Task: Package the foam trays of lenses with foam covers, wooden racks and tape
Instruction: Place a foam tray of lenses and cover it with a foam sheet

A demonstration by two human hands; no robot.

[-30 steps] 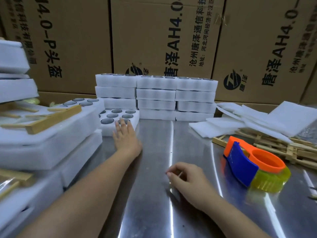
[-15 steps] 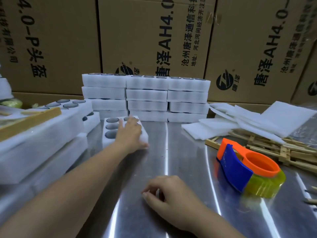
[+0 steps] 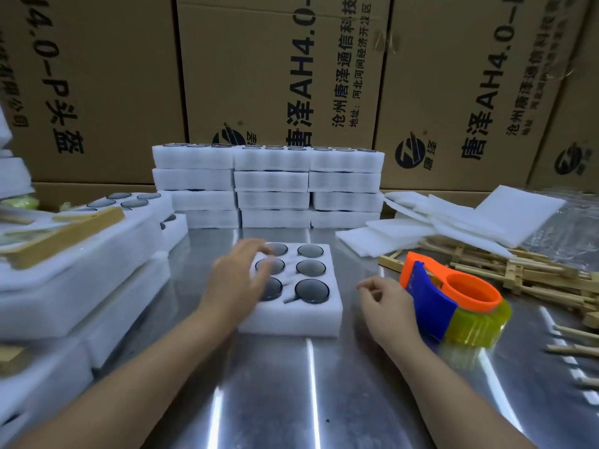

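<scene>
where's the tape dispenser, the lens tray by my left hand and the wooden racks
tape dispenser (image 3: 428, 303), head view, blue side panel
lens tray (image 3: 291, 320), head view, white front wall
wooden racks (image 3: 518, 277), head view, middle of pile

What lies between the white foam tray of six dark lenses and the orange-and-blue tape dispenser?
Head view: only the right hand, fingers loosely curled, over bare steel tabletop.

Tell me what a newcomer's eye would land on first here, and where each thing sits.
The orange, blue and yellow tape dispenser stands out brightest, on the steel table just right of the right hand. At the centre sits a white foam tray of six dark lenses, the left hand spread over its left side. Behind it, stacked foam trays line up against big printed cardboard boxes.
</scene>
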